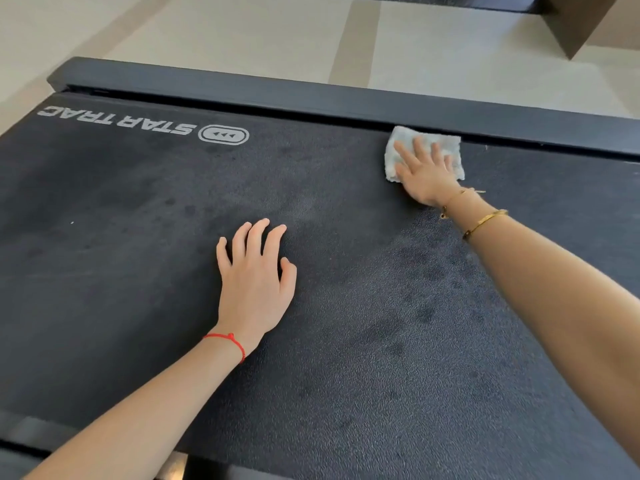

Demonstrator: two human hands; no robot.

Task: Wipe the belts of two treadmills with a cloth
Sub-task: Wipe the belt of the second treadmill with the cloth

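Pressing the cloth [425, 151] flat under my right hand [424, 174], fingers spread and straight, I have it at the belt's [346, 306] far edge, touching the side rail [311, 95]. I'd keep the pressure even and sweep in long overlapping strokes — dull smudges show mid-belt. My left hand [254, 275] rests open on the belt, bracing, right in the cloth's likely path. Beyond the rail lies pale floor [242, 36].

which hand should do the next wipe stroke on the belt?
Right. The right hand already presses flat on the cloth at the belt's far edge by the side rail. The left hand rests bare on the belt, apart from the cloth.
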